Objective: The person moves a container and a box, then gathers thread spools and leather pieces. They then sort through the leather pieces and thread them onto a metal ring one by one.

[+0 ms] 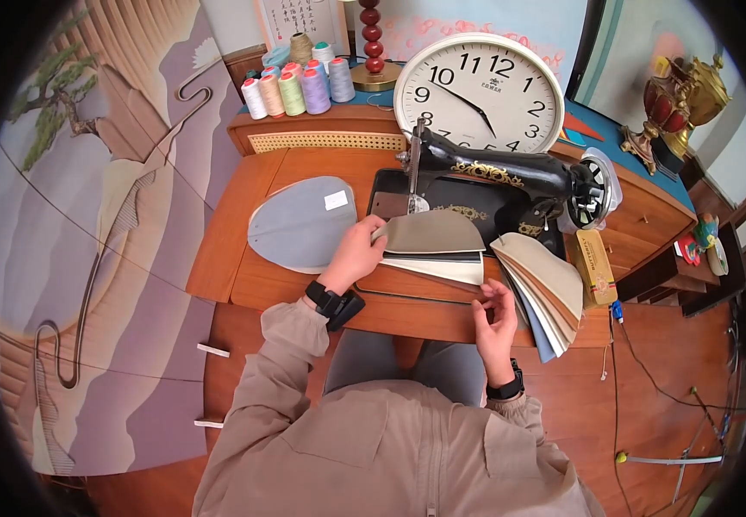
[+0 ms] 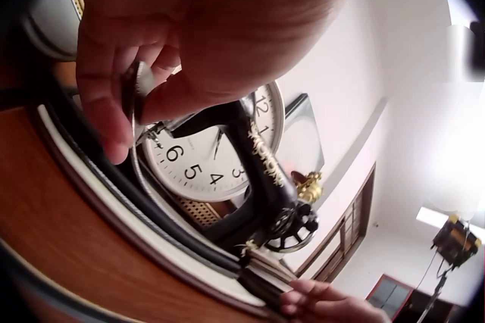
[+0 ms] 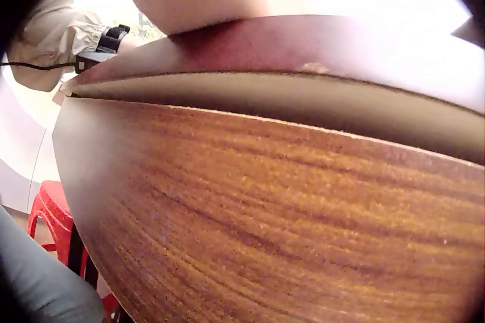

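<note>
Left hand [image 1: 357, 254] pinching taupe piece [image 1: 436, 233]; yellow box [image 1: 595, 269] apart.

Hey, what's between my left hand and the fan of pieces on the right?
The taupe piece, over black and white layers, stretches from the left hand towards the fanned pieces; the head view shows it.

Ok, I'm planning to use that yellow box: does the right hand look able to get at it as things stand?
Probably yes: the right hand seems to grip nothing, though the fanned samples lie between it and the yellow box.
</note>
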Demonstrator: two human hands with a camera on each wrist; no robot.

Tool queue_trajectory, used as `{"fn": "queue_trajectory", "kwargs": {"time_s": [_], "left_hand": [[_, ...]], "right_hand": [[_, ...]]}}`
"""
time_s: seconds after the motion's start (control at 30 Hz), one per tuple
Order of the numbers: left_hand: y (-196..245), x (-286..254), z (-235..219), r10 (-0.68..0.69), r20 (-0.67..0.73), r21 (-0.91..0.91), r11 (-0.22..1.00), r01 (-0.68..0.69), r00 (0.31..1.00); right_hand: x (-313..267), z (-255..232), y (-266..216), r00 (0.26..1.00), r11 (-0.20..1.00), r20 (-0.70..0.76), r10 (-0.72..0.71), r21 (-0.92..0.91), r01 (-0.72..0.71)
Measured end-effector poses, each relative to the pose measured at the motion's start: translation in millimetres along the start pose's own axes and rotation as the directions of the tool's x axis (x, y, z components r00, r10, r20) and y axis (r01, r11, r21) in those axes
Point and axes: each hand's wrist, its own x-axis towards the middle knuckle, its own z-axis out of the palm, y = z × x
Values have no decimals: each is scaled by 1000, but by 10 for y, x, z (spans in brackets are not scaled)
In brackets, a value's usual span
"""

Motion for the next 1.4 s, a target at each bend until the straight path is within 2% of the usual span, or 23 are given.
{"fn": "queue_trajectory", "kwargs": {"time_s": [0.07,0.13,0.27,0.33,0.4,0.47,0.5,0.53,0.6,0.77,1.03,1.17,1.33,1.4], "left_hand": [[-37,-10,-9,3,-19,-14,1000,-3,1000],[-98,-30,-42,163,-19,212,965,-155,986],[39,-219,-147,207,-86,220,958,-184,974],[87,-341,-230,352,-196,282,914,-291,915],[15,-456,-382,305,-179,325,916,-236,935],[-103,-578,-534,341,-193,525,828,-196,920],[-265,-598,-584,273,-215,465,873,-148,938],[-300,-632,-648,267,-224,464,875,-138,937],[-345,-677,-741,245,-153,388,906,-170,957],[-331,-649,-786,251,-137,420,891,-173,958],[-275,-616,-910,171,-79,330,934,-137,982],[-324,-608,-933,179,-45,374,915,-150,983],[-364,-568,-1025,113,-14,235,966,-107,993],[-362,-550,-1069,89,8,232,969,-88,996]], "right_hand": [[1,-9,8,1000,1000,11,-7,-2,7],[-1,-6,28,999,1000,31,12,-15,-12],[1,0,1,999,1000,46,11,-26,-10],[-3,2,-2,999,1000,29,15,-27,-14],[1,21,-16,1000,999,14,1,-36,-1],[2,30,-30,1000,999,7,-14,-46,14],[-3,33,-37,1000,998,10,-9,-62,9],[-6,38,-41,1000,997,12,-4,-77,5],[0,43,-43,1000,995,29,4,-100,-1],[-3,43,-37,999,988,44,4,-157,3],[-17,53,-68,1000,992,10,18,-124,-17],[-18,52,-16,1000,988,15,8,-152,-5],[-21,54,-27,1000,989,4,8,-145,-8],[-20,51,-23,1000,989,2,7,-149,-7]]}}
